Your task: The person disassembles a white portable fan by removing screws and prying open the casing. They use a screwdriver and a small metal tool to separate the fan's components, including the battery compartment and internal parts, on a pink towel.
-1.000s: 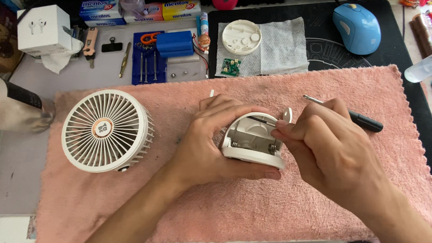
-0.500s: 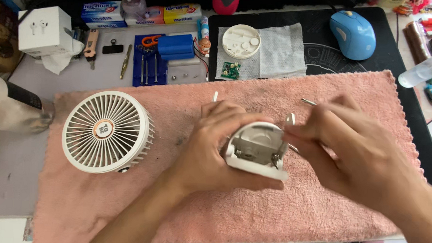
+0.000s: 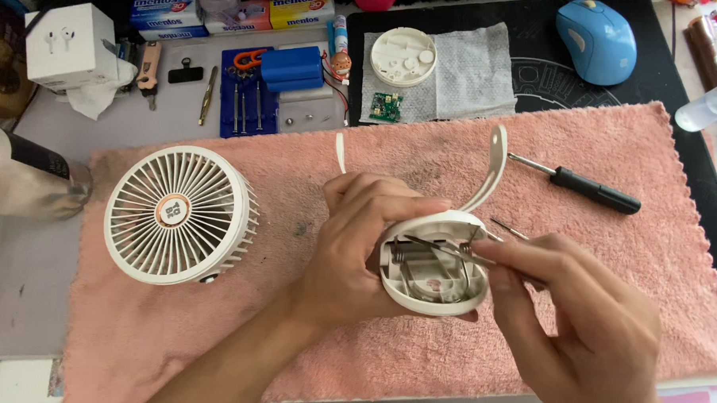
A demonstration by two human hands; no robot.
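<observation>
Head view shows the left hand (image 3: 357,241) gripping a white fan base (image 3: 436,264), fingers clamped around its rounded shell, the open underside turned toward the camera. Compared with the frame half a second earlier, the right hand (image 3: 584,328) has moved lower and to the right, uncovering the curved white bracket arm (image 3: 493,170) that rises from the base. The black-handled screwdriver (image 3: 585,186), earlier mostly hidden by that hand, now lies in full view on the pink towel (image 3: 211,331). The right-hand fingers (image 3: 523,259) are pinched together on metal tweezers (image 3: 444,248), whose tips reach into the cavity of the base.

The base is held just above the towel, near its centre. Its interior shows metal spring contacts and a grey inner plate within a white oval rim.

A round white fan head (image 3: 179,215) rests on the towel's left side, well apart from the hands. Behind the towel, the bench (image 3: 139,118) carries a blue bit holder (image 3: 255,102), a small green circuit board (image 3: 385,109) and a white round cover (image 3: 403,56).
</observation>
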